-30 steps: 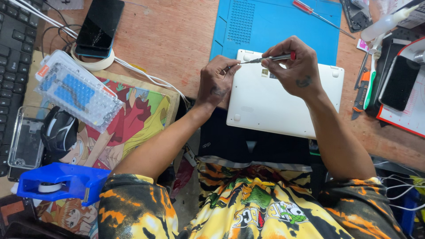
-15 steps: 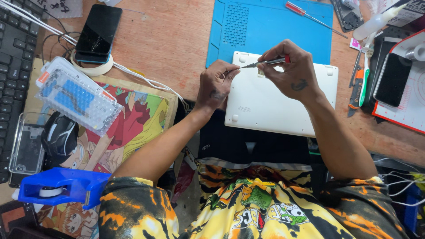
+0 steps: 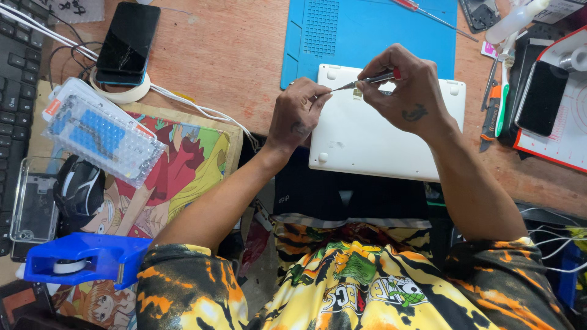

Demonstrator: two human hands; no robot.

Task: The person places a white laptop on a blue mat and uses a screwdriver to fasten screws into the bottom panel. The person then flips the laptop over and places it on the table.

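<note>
Metal screwdriver (image 3: 367,80) tip leftward, near-level.

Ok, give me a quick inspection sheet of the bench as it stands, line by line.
Surface: wooden desk, partly under a blue work mat.
Job's things: white laptop lying underside up; thin screwdriver.
Clutter: black phone, clear bit case, blue tape dispenser, mouse, second screwdriver.
Hands: right hand grips the thin screwdriver; left hand fingers meet its tip.
Cables: white cable crosses the desk.
Surroundings: black keyboard at left edge.
</note>
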